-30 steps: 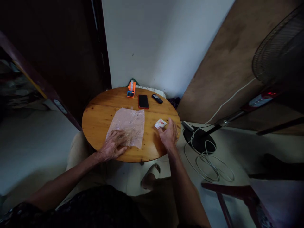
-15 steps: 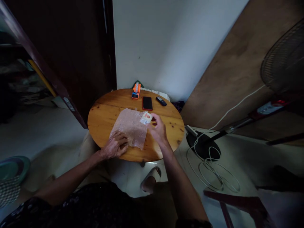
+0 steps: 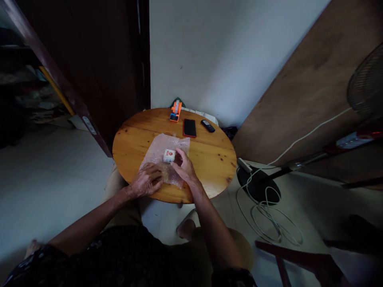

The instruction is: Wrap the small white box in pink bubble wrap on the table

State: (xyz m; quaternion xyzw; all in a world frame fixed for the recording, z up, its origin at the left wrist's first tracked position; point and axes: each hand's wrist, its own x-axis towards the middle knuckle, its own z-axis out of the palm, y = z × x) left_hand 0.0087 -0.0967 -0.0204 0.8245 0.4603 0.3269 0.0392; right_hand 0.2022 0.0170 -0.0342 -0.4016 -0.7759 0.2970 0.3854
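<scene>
A small white box with red print (image 3: 169,156) sits on a sheet of bubble wrap (image 3: 155,149) that is spread on the round wooden table. My right hand (image 3: 186,167) is just right of the box, thumb and fingers apart in a curve, with a gap between them. At the near left corner of the sheet, my left hand (image 3: 147,179) rests with bent fingers on the bubble wrap and holds its edge. Its fingertips are partly hidden.
Behind the sheet are an orange tape dispenser (image 3: 176,111), a black phone with a red edge (image 3: 189,128) and a dark keypad handset (image 3: 207,126). A standing fan's base (image 3: 263,187) and a coiled pale cable (image 3: 269,215) are on the floor at right.
My right hand has moved left, bringing the small box from the sheet's right edge to its middle and letting go. My left hand stays on the bubble wrap. The view has shifted slightly.
</scene>
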